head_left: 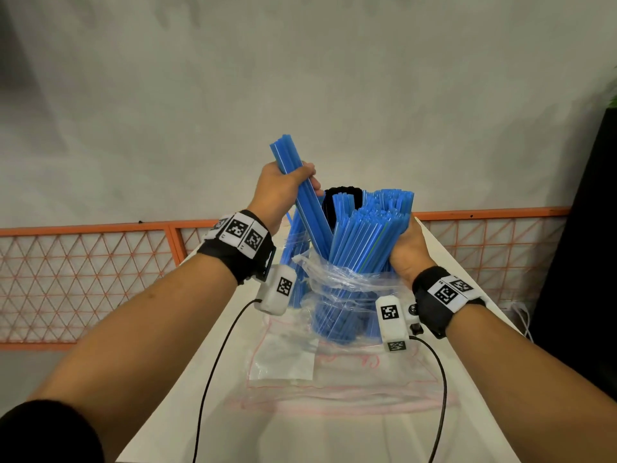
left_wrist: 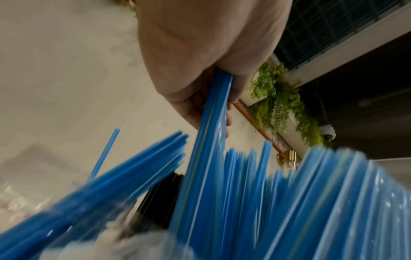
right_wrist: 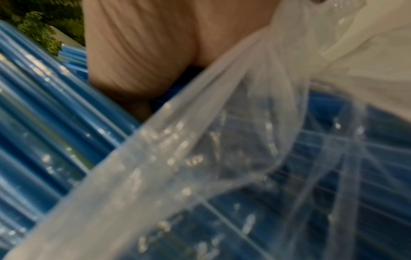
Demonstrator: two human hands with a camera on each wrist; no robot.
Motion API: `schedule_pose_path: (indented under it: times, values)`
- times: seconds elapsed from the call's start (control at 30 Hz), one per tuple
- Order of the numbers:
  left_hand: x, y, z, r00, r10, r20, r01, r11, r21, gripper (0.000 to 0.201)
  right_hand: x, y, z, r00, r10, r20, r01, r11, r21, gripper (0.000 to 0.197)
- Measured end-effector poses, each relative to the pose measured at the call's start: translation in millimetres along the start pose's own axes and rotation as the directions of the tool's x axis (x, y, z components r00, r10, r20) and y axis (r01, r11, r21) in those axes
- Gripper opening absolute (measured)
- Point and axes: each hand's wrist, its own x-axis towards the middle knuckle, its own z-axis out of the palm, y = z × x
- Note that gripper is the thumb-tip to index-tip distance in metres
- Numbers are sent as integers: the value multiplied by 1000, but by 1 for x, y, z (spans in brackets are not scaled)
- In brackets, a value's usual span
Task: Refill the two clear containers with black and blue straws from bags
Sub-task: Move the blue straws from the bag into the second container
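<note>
My left hand (head_left: 283, 192) grips a small bunch of blue straws (head_left: 302, 198) and holds it tilted, its lower ends still among the rest; the left wrist view shows the same bunch (left_wrist: 211, 123) running out of my fist. My right hand (head_left: 405, 252) clasps a thick bundle of blue straws (head_left: 364, 235) standing in a crumpled clear bag (head_left: 337, 285). In the right wrist view the bag's film (right_wrist: 200, 158) lies over the straws (right_wrist: 44, 123). Behind them a round cluster of black straws (head_left: 340, 198) stands upright. More blue straws (head_left: 295, 269) stand at the left, their container hidden.
A flat clear bag with red print (head_left: 334, 372) lies on the white table (head_left: 300, 436) in front. An orange mesh fence (head_left: 86, 272) runs behind, under a grey wall. A dark panel (head_left: 587, 262) stands at the right. Wrist-camera cables hang over the table.
</note>
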Motion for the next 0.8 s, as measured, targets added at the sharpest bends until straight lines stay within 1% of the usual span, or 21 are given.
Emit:
schedule_pose_path:
  times: [0.17, 0.3, 0.4, 0.5, 0.6, 0.8]
  values:
    - [2, 23, -12, 996, 81, -43, -83, 994, -65, 8, -2, -1, 1, 1000, -16, 5, 16, 1000, -21, 27]
    - [1, 39, -19, 990, 138, -28, -141, 980, -138, 11, -4, -2, 1, 1000, -9, -10, 9, 1000, -29, 25]
    - [0, 54, -25, 982, 188, -17, -189, 969, -160, 12, -4, -3, 1, 1000, 2, -13, -2, 999, -36, 25]
    - [1, 67, -31, 972, 234, -36, -237, 959, -157, 12, -5, -5, 2, 1000, 16, -6, -16, 1000, -16, 26]
    - [3, 76, -38, 966, 252, -58, -258, 957, -134, 12, -5, -6, 2, 1000, 29, -10, -29, 1000, 1, 27]
    - [5, 66, -53, 974, 213, -77, -215, 976, -22, 14, -5, -7, 3, 998, 68, -5, -68, 996, 65, 28]
